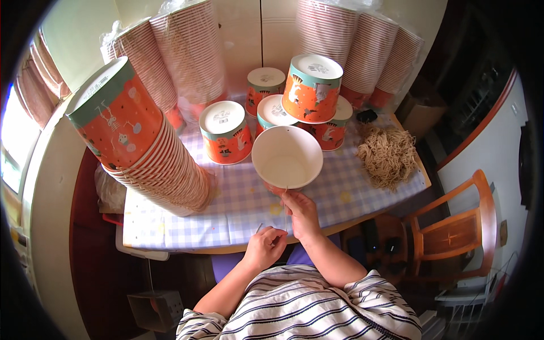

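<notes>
A paper bucket (287,157), white inside, tips its open mouth toward me over the front of the table. A small dark hole shows near its far rim. My right hand (302,215) is closed at the bucket's near rim, with a thin pale cord (286,220) running from the rim down past the fingers. Lower and to the left, my left hand (265,248) is curled shut, and a thin grey rod (259,228) sticks up from it. What else its fingers pinch is hidden.
Upside-down orange and green buckets (225,133) stand behind, one (313,89) atop others. A tall leaning bucket stack (153,141) is at left, a tangled cord heap (388,156) at right. Wrapped bucket stacks (190,51) line the wall. A wooden chair (453,235) stands right of the checked tablecloth (238,218).
</notes>
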Available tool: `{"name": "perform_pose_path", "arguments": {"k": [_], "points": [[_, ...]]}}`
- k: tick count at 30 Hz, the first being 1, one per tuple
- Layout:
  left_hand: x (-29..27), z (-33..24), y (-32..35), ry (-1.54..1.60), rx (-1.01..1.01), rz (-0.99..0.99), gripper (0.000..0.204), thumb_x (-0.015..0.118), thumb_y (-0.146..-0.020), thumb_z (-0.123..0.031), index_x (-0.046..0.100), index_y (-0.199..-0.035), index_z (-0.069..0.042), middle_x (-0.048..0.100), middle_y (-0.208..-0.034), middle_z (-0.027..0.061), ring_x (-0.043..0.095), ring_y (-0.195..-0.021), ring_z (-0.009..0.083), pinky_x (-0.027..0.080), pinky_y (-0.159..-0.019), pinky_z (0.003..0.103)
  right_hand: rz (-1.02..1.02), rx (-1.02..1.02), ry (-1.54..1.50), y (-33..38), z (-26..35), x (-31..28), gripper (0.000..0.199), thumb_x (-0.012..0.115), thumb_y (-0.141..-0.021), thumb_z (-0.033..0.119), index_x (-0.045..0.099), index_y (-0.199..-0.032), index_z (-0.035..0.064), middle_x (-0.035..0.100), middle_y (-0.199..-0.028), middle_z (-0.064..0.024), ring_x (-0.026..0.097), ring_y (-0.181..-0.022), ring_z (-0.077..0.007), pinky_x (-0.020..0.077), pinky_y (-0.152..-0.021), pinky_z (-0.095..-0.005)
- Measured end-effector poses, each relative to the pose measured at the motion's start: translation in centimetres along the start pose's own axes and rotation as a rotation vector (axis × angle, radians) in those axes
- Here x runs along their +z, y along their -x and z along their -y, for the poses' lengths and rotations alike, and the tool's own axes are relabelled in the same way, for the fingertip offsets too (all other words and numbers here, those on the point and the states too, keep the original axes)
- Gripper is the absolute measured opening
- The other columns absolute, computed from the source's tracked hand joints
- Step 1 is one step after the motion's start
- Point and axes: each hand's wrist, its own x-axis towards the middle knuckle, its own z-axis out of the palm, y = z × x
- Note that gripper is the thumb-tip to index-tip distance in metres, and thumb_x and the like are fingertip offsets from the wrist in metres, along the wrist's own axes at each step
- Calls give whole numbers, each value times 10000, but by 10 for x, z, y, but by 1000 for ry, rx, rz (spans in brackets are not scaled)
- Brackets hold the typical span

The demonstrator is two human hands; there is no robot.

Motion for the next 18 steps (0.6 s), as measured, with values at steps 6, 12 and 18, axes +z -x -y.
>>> {"name": "perform_pose_path", "arguments": {"k": [6,12,18], "points": [[-2,4,-1,-1,7,7,97,622,-759,-32,657,-846,-9,582,-695,108,552,-535,191,451,-511,280,-19,-39,21,1,2,4,130,667,-843,156,638,-886,37,579,-718,5,411,-577,-41,314,-549,-193],[-3,3,-3,-7,-10,11,101,621,-762,-39,658,-851,-12,582,-707,114,555,-533,191,452,-511,272,-33,-53,14,-2,-1,5,147,667,-843,159,630,-911,34,581,-720,-3,418,-589,-46,319,-555,-195],[-3,6,-2,-11,-17,7,103,619,-759,-39,660,-850,-13,577,-692,110,551,-532,190,450,-511,274,-16,-52,45,2,-8,-2,156,661,-847,155,625,-928,26,601,-750,-15,435,-616,-47,336,-577,-194]]}}
